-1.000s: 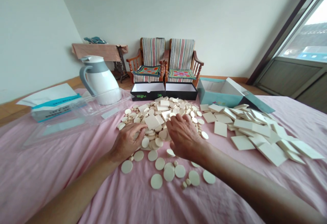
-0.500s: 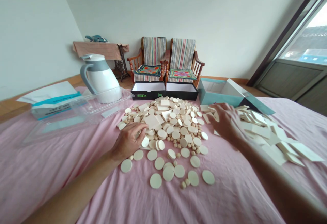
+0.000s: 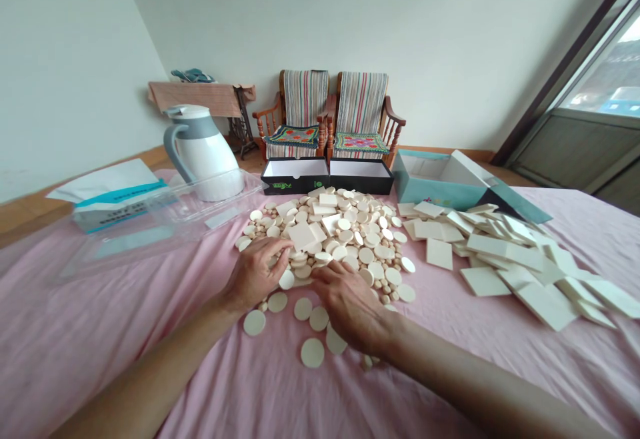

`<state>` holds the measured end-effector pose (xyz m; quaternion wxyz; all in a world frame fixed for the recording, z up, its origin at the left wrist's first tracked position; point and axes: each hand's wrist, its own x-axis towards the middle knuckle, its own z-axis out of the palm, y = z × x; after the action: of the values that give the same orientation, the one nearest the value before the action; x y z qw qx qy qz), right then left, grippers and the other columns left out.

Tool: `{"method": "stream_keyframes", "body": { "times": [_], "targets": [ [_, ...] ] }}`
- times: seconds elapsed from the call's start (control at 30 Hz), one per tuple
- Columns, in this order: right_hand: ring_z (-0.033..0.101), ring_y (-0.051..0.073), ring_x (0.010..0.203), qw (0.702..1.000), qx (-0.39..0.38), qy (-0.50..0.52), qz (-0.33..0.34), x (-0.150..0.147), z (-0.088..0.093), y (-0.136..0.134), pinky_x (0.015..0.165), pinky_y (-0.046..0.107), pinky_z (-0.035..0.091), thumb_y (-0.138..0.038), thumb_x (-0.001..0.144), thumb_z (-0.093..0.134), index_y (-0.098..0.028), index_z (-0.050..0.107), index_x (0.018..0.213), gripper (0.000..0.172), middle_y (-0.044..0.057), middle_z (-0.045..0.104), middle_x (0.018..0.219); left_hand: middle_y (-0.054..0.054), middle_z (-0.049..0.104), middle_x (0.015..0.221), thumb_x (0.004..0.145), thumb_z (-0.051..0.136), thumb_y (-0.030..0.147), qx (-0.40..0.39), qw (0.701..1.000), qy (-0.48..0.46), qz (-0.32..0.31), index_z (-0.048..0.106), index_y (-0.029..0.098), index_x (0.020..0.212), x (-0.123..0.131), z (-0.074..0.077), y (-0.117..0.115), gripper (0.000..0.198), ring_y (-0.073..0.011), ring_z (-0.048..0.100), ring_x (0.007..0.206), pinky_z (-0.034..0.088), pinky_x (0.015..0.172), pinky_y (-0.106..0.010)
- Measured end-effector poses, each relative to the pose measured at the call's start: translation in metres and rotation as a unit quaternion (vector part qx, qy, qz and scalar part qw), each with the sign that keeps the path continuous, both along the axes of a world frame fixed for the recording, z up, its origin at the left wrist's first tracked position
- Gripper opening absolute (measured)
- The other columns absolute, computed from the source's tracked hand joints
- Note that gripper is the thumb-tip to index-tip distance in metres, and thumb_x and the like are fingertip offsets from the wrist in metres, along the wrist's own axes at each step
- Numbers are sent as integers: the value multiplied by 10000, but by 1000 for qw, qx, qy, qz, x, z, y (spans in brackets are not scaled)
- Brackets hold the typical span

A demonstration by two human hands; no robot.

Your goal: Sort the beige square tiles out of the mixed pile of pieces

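Observation:
A pile of pale wooden discs (image 3: 366,255), small beads and square tiles lies on the pink cloth. My left hand (image 3: 257,271) rests at the pile's left front, thumb apart from its fingers, with the fingertips beside a square wooden tile (image 3: 301,236). At the pile's front edge, my right hand (image 3: 350,302) has its fingers curled down among the pieces; its fingertips are partly hidden, so what they pinch is unclear. A pale flat edge shows beside them. Several loose discs (image 3: 313,353) lie in front of the hands. To the right is a separate heap of square wooden tiles (image 3: 540,292).
Behind the pile stand two black open boxes (image 3: 295,185) and a light-blue box (image 3: 435,193). On the left are a white jug (image 3: 210,159), a clear plastic tray (image 3: 125,242) and a tissue pack (image 3: 117,205). Two wooden armchairs (image 3: 360,102) stand beyond.
My right hand has moved left from the tile heap to the front of the pile. A square tile now shows at the heap's left edge. The left hand stays in place.

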<state>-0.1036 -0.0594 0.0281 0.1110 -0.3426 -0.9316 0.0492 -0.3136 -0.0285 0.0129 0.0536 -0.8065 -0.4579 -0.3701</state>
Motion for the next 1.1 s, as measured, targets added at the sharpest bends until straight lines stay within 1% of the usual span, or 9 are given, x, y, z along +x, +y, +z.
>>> {"method": "stream_keyframes", "body": {
  "times": [0.17,0.43,0.6,0.7,0.77,0.87,0.93,1.0,1.1],
  "targets": [
    [467,208,855,998,29,20,-47,-12,-2,3,769,338,399,-93,805,449,-157,571,907,171,83,593,945,-45,699,890,896,485,213,-3,1000,-4,-1,640,188,962,0,-2,1,171,-177,640,845,475,792,-306],
    [456,262,961,997,58,-31,-27,-35,-1,22,793,384,409,-192,756,538,-131,553,1004,256,114,610,946,-45,699,898,891,483,217,3,1000,-9,6,648,194,967,-2,-1,1,182,-181,646,849,489,787,-298],
    [456,260,981,997,57,-55,-26,-32,10,23,815,388,409,-202,727,562,-137,543,1014,295,135,588,1013,-45,698,886,896,476,230,3,1000,-8,5,648,197,963,-3,-1,2,187,-177,647,838,491,788,-292],
    [455,271,996,996,39,-67,-43,-28,17,19,834,393,410,-260,681,606,-124,547,1007,359,148,574,1019,-42,695,891,897,482,222,3,1000,-12,1,643,198,968,-4,-1,3,178,-177,641,846,487,786,-295],
    [464,276,981,995,46,-67,-53,-27,25,17,839,403,408,-284,664,620,-115,546,1009,391,156,559,1019,-40,695,886,900,484,229,4,1000,-15,1,640,199,968,-4,0,2,172,-179,639,842,485,779,-300],
    [485,255,899,993,82,-65,-47,-27,42,14,795,390,412,-234,698,579,-117,534,1025,350,142,541,980,-40,696,881,904,488,269,-3,1000,-18,-2,638,197,964,-4,3,1,176,-184,640,832,487,764,-308],
    [492,248,871,992,92,-77,-43,-23,54,15,765,378,411,-195,701,560,-123,537,1006,314,136,537,963,-43,698,880,903,490,285,-5,1000,-21,0,640,195,956,-3,5,0,183,-189,644,831,493,764,-316],
    [501,244,874,992,73,-84,-58,-10,63,18,761,368,414,-195,692,566,-129,545,980,296,135,540,970,-45,701,875,898,492,279,-1,1000,-25,4,644,195,946,-2,6,-1,179,-191,650,834,499,766,-320],
    [517,218,881,990,17,-45,-134,32,64,33,763,330,421,-236,725,555,-145,551,978,269,119,543,979,-42,703,860,887,500,245,9,1000,-24,1,647,194,944,-2,5,0,166,-186,655,823,507,748,-309]
  ]
}}
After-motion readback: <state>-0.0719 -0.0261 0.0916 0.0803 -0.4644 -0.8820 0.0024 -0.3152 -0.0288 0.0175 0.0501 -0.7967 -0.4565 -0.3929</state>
